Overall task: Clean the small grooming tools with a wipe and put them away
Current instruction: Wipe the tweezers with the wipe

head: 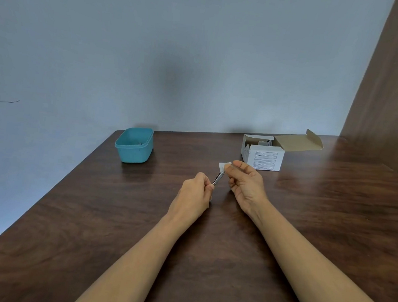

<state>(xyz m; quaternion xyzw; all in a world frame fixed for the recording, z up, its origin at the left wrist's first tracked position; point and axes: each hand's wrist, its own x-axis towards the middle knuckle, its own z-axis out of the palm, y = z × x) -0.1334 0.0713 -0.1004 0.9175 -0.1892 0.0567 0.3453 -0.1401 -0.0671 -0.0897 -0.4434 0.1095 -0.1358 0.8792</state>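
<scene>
Fingers of the left hand (195,191) pinch the lower end of a slim metal tool (217,179). The right hand (245,186) pinches a white wipe (224,165) over the tool's upper end. Wiping appears to be under way. The teal container (134,153) holds a small glinting item, too small to identify. Stowing this tool remains.

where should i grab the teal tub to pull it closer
Probably the near rim of the teal tub, from above: it stands upright and open, with a thick lip to pinch, thumb outside, fingers inside. Free the left hand first; it holds the metal tool.
</scene>
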